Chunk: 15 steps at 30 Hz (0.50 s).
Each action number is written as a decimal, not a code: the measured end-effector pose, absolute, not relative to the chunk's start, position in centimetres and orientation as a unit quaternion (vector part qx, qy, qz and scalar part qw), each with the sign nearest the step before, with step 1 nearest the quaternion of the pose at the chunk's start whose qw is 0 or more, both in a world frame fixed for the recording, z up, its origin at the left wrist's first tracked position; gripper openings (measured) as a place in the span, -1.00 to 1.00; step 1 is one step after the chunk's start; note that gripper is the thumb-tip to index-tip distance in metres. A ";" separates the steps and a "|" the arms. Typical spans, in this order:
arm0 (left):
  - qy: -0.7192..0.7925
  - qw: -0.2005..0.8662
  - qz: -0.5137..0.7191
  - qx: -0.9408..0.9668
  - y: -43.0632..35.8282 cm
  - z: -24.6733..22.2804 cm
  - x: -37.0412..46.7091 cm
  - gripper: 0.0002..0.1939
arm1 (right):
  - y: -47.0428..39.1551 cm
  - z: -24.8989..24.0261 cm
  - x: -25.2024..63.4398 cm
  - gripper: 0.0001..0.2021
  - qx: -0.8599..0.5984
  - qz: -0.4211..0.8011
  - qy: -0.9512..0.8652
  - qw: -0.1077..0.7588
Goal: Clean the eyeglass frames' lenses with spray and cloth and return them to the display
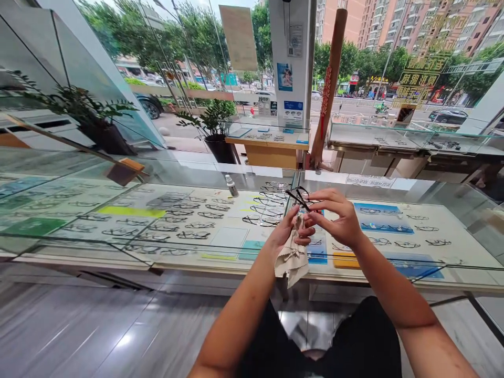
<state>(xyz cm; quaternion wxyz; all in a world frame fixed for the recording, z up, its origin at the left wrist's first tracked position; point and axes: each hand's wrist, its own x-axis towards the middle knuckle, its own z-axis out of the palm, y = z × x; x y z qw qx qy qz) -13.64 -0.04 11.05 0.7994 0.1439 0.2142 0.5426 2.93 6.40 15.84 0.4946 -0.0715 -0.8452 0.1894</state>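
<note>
Your right hand (334, 218) grip pinches glasses (299, 198) steady; left hand (284, 231) grip presses cloth (292, 257) on lens, above desk (452, 262) near edge.

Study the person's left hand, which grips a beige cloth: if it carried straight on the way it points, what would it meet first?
Probably the black-framed pair of glasses held by the right hand: the left hand with the beige cloth points up and forward, right beneath them. Depth is unclear.

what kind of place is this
Most likely an optician's shop: a glass display counter holds rows of spectacle frames, and the right hand holds black glasses against a cloth in the left hand.
</note>
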 end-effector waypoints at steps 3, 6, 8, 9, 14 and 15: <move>0.240 0.783 0.551 0.160 -0.5 10.4 -13.6 -0.64 | 6.1 15.8 3.7 -0.91 -0.086 0.185 -0.846 0.492; 0.280 0.736 0.590 0.176 -1.2 10.1 -14.8 -0.67 | 6.6 15.4 4.5 -0.91 -0.105 0.170 -0.854 0.480; 0.318 0.676 0.637 0.190 -1.9 10.1 -16.3 -0.66 | 7.4 14.7 5.0 -0.90 -0.119 0.150 -0.864 0.465; 0.344 0.631 0.667 0.198 -2.3 10.1 -17.2 -0.64 | 7.9 14.2 5.1 -0.89 -0.126 0.137 -0.872 0.453; 0.496 0.325 0.778 0.209 -4.1 9.8 -23.9 -0.64 | 9.9 10.5 5.0 -0.84 -0.160 0.041 -0.930 0.327; 0.529 0.265 0.781 0.198 -4.3 9.5 -25.4 -0.66 | 10.1 9.7 4.8 -0.83 -0.164 0.018 -0.942 0.293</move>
